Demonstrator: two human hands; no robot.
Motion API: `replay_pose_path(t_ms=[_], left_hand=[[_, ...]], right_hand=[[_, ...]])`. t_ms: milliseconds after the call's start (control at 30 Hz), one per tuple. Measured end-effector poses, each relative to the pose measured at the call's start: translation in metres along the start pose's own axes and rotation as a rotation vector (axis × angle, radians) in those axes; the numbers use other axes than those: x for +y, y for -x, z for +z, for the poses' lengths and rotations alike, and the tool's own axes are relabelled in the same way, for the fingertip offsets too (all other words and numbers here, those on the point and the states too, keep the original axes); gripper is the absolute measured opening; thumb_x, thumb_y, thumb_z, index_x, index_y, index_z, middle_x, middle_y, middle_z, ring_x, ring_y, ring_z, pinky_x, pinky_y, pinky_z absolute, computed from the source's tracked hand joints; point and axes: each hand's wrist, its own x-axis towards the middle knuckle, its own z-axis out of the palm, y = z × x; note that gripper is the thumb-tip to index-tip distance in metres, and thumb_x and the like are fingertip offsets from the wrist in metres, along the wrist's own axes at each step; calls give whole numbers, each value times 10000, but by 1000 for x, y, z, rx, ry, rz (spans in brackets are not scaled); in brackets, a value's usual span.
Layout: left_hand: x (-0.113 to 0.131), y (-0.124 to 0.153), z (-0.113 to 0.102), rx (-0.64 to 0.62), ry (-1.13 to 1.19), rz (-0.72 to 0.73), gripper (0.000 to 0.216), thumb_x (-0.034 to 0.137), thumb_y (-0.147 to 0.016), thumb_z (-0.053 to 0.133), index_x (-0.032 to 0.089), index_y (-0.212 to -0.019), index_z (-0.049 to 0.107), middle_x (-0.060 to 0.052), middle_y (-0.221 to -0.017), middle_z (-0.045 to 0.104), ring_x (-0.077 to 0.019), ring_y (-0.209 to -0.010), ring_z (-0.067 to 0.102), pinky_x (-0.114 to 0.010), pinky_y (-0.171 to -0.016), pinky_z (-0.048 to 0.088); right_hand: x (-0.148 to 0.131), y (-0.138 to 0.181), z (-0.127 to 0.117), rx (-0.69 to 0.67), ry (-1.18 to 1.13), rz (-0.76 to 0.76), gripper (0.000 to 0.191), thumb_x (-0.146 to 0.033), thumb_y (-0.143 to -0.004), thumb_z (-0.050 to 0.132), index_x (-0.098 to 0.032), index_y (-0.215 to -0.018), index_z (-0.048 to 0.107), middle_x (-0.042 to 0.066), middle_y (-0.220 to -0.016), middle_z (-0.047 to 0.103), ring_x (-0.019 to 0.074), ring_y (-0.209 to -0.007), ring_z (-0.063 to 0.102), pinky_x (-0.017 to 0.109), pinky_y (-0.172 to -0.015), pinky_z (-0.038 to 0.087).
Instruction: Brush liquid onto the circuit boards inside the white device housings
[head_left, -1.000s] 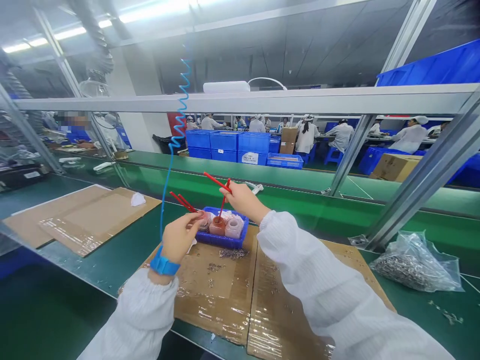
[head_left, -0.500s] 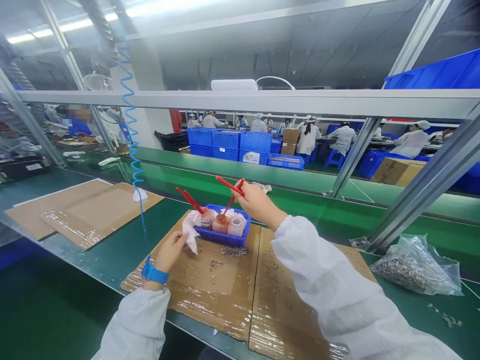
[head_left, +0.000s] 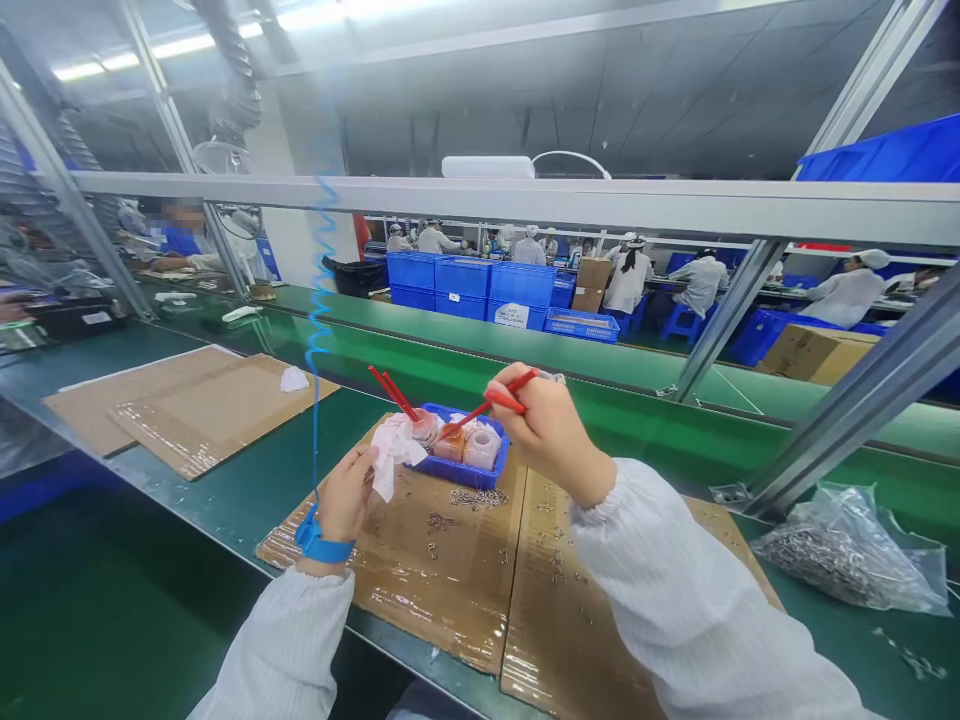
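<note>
1. Head view: we are holding a crumpled white wipe [head_left: 391, 455] in our left hand [head_left: 349, 490], its fingers pinching the near edge while the rest is hanging loose beside the blue tray [head_left: 459, 472].
2. With our right hand [head_left: 551, 425] we are gripping a long red stick [head_left: 478, 412] and a second red stick [head_left: 506, 402], the fingers curling closed around both.
3. The long stick is slanting down to the left, its tip ending over the tray, near the wipe; we cannot tell whether the two are touching.
4. Inside the tray three small jars are standing in a row: a pinkish jar [head_left: 425, 425] on the left, an orange jar [head_left: 448, 443] in the middle and a pale jar [head_left: 481, 450] on the right. Two more red sticks [head_left: 394, 393] are leaning out of the pinkish one.
5. The tray is resting on a cardboard sheet [head_left: 420, 600] on the green surface [head_left: 217, 500], with small metal pieces [head_left: 480, 497] lying just in front.
6. On our left wrist we are wearing a blue band [head_left: 326, 546], and a coiled blue cord [head_left: 321, 300] is running up from it.
7. To the right, a clear bag [head_left: 855, 550] of metal parts is sitting on the surface.
</note>
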Motion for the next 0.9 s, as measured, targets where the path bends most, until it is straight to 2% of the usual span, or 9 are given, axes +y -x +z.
replay_pose_path(t_ms=[133,200,267,333,433,500,600,767,900], left_hand=[[9,-2,6,-53,-119,136,310,456,-669,707,180,-796,645,-56,-941,674,-239,-990,590,-323,-865,466],[15,-5,8,-99,-160,200,363,537,-726,624,181,-790,650,-82,-1056,661,-262,-1115,536,-353,-961,413],[18,-10,8,-140,-202,238,425,592,-782,518,185,-821,634,-98,-1085,656,-264,-1102,549,-381,-953,421],[18,-16,5,-170,-260,263,420,579,-779,526,188,-899,620,-104,-1086,656,-262,-1043,581,-386,-911,448],[16,-24,-2,-223,-500,347,393,497,-752,569,184,-983,626,-102,-1060,665,-263,-988,597,-363,-890,453],[14,-29,-5,-250,-654,396,337,453,-753,540,184,-926,646,-92,-959,681,-262,-913,606,-352,-854,462],[12,-33,-6,-261,-746,408,251,394,-744,516,192,-814,647,-76,-818,667,-258,-816,597,-343,-787,473],[10,-35,-4,-263,-838,460,318,343,-783,454,186,-973,655,-87,-983,675,-267,-931,598,-339,-843,461],[2,-41,-9,-202,-890,497,398,340,-825,373,181,-1066,647,-96,-1066,674,-275,-1017,599,-339,-867,456]], right_hand=[[-5,-14,31,-140,40,71,215,-242,-946,406,-197,-735,402,-3,-686,553,112,-555,491,228,-569,349],[-7,-23,45,-211,68,104,187,-226,-952,418,-192,-768,416,3,-712,575,123,-584,513,236,-584,346],[-11,-31,53,-257,80,125,167,-220,-964,407,-188,-801,427,7,-735,595,133,-616,536,240,-593,344],[-13,-36,58,-275,86,132,167,-231,-978,383,-186,-825,432,11,-746,604,137,-629,551,241,-585,339],[-15,-37,60,-290,99,134,175,-254,-990,366,-185,-842,430,15,-740,608,141,-626,562,240,-571,334],[-13,-36,62,-295,99,128,173,-263,-990,371,-185,-845,425,19,-747,613,145,-635,569,240,-574,341],[-10,-34,64,-284,103,106,159,-250,-986,374,-186,-848,422,23,-760,617,151,-654,576,244,-589,356],[-8,-32,59,-223,73,103,153,-227,-977,371,-188,-837,420,24,-777,604,145,-657,564,242,-613,372],[-7,-32,50,-170,65,128,156,-245,-958,409,-191,-812,415,23,-747,573,148,-640,550,238,-586,368]])
